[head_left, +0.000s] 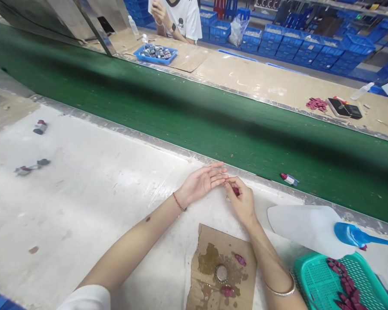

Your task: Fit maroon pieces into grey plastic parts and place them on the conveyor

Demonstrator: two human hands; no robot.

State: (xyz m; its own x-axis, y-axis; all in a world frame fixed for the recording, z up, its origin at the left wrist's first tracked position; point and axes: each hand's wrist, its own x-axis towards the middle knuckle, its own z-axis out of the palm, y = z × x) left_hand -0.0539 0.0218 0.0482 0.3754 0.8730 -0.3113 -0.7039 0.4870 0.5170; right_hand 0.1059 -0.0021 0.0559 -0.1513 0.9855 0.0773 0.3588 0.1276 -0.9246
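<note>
Cardboard (221,236): brown flat sheet, straight-cut, blotched with dark wet-looking stains; landmark for what follows
On it: round disc (221,273) with toothed rim, mid-sheet; two glossy maroon lumps (227,291) near its right side
Right hand (241,199): just beyond the cardboard; thumb and fingers pinched on a small dark red piece (235,190), partly hidden; metal bangle (282,294) at wrist
Left hand (204,183): beyond the cardboard; palm up, fingers open and extended, tips meeting the right fingertips; thin reddish bracelet (179,201)
Basket (300,269): right of the cardboard; green perforated plastic; angular maroon pieces (347,282) inside
Bottle (304,224): beyond the basket, right of the cardboard; translucent plastic, on its side; tapered blue nozzle (345,234)
Worktop (90,206): under the cardboard; whitish, scuffed, flecked
Belt (168,107): beyond the cardboard, smooth green; one red-and-grey piece (289,178) on it
Room: past the belt, tan bench (261,79), blue tray (168,60) of grey pieces, white-shirted person (192,21); stacked blue crates (271,43) behind
</note>
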